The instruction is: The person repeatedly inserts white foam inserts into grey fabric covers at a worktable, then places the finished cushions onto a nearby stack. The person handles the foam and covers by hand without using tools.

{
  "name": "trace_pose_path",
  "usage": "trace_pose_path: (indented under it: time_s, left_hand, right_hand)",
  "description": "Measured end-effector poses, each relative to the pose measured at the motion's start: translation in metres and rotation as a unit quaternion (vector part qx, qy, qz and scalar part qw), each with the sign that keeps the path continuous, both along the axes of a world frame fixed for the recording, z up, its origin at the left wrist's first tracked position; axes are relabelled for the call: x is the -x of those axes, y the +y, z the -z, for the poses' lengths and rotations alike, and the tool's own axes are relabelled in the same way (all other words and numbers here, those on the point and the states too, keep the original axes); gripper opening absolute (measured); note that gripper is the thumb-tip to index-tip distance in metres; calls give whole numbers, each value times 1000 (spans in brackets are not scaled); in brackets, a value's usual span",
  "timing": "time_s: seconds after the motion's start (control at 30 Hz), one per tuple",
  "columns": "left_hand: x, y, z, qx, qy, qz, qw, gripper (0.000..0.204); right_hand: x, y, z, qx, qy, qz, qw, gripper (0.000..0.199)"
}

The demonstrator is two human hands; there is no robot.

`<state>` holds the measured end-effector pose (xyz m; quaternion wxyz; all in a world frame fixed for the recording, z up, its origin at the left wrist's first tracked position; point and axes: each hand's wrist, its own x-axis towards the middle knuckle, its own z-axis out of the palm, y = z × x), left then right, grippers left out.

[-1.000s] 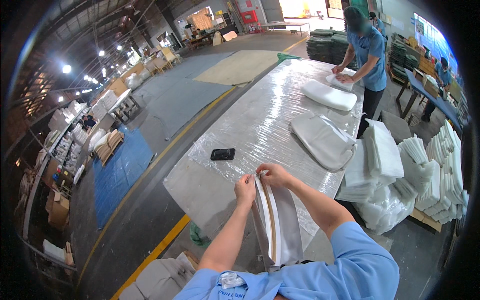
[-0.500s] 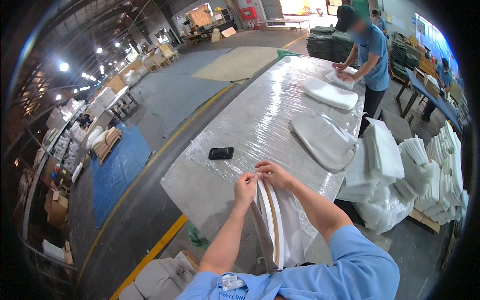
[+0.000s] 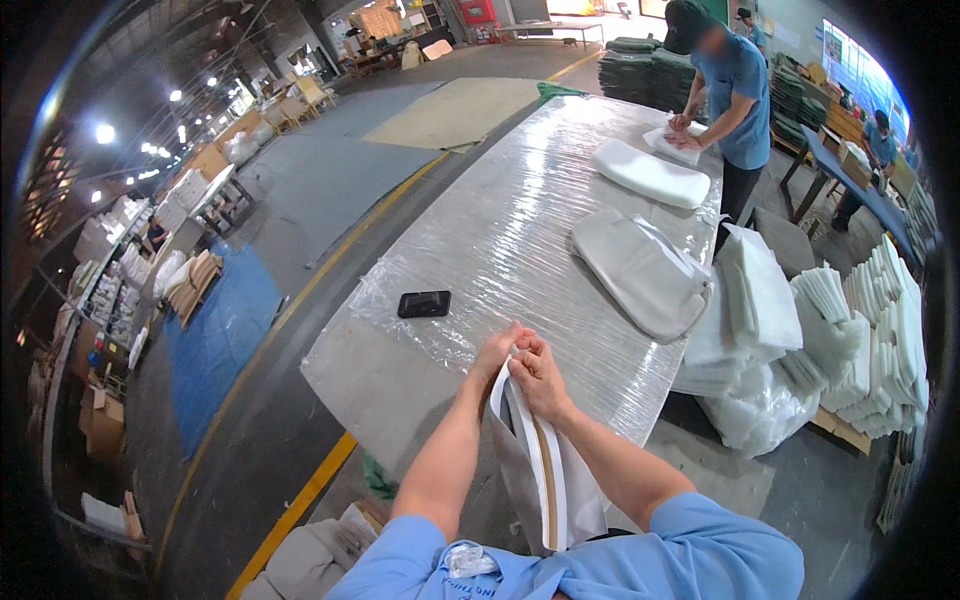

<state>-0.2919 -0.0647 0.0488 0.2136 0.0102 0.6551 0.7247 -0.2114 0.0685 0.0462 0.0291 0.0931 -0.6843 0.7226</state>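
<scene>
Both hands pinch the top of a grey-and-white cover at the counter's near edge.
The left hand [image 3: 497,352] and right hand [image 3: 537,372] stay closed on the cover [image 3: 540,465], barely shifted from a moment ago. It hangs upright, folded, a tan strip down its middle. A black device [image 3: 424,304] lies on the wrapped counter [image 3: 520,200], now closer to the hands.

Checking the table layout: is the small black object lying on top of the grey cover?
No, the small black object lies alone on the plastic-wrapped table, well apart from the grey cover.
</scene>
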Motion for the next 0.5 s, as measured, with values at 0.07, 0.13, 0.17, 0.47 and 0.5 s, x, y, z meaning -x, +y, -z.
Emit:
trace_pose_path:
  time_s: [0.07, 0.13, 0.17, 0.47, 0.5]
  left_hand:
    - [-5, 7, 3, -7, 38, -1, 999, 47]
    - [-12, 28, 0, -35, -3, -22, 999, 39]
    - [-16, 23, 0, -38, -20, -47, 998, 35]
    - [-41, 6, 0, 16, 74, -98, 992, 50]
    - [-49, 16, 2, -60, 48, -128, 989, 55]
  right_hand:
    - [-2, 5, 4, -11, 12, 7, 1000, 19]
    - [-3, 19, 12, -20, 15, 26, 999, 20]
    - [-5, 15, 10, -14, 20, 21, 999, 20]
    - [-20, 6, 0, -43, 25, 17, 999, 20]
    - [-17, 13, 4, -56, 28, 37, 997, 20]
